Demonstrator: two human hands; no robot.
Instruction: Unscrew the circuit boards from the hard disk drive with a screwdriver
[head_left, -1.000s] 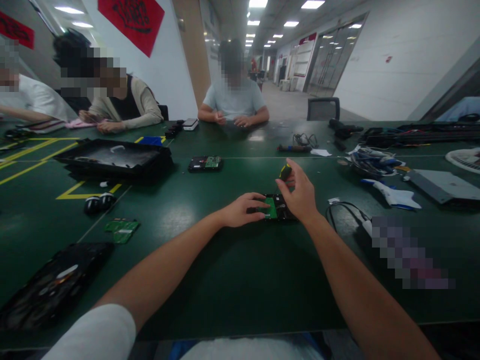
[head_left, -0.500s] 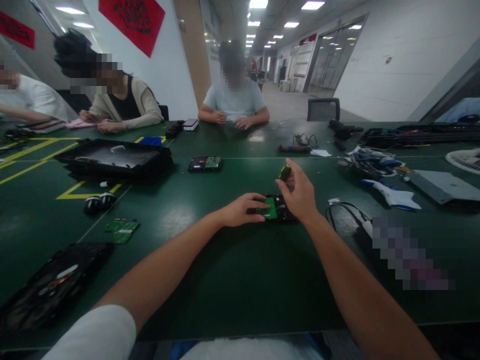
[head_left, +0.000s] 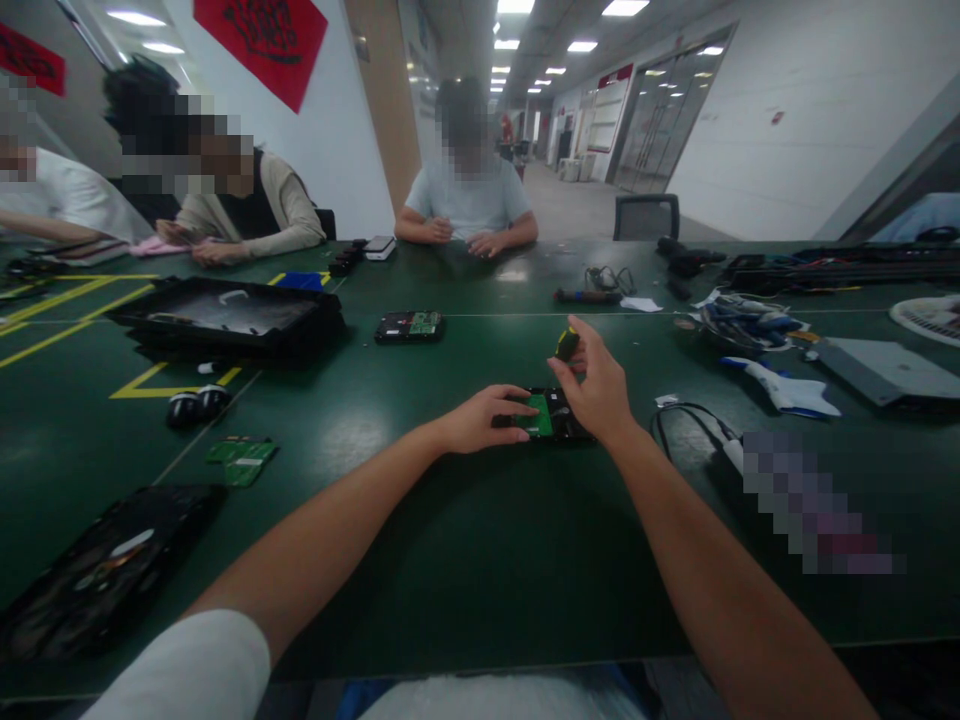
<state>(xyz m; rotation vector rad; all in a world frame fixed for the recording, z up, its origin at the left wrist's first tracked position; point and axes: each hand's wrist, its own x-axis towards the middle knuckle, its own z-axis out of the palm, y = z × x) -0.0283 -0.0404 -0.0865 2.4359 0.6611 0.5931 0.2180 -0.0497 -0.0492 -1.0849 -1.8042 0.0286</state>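
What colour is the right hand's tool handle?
The handle is dark with yellow; head view.

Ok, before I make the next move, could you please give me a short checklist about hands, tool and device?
1. Right hand grips the yellow-and-black tool: ok.
2. Left hand touches the black device: ok.
3. Device lies flat on the table: ok.
4. Device's green board fully uncovered: not ok, left hand overlaps it.
5. Tool tip seated: cannot tell, too small to see.
6. Loose boards away from both hands: ok.
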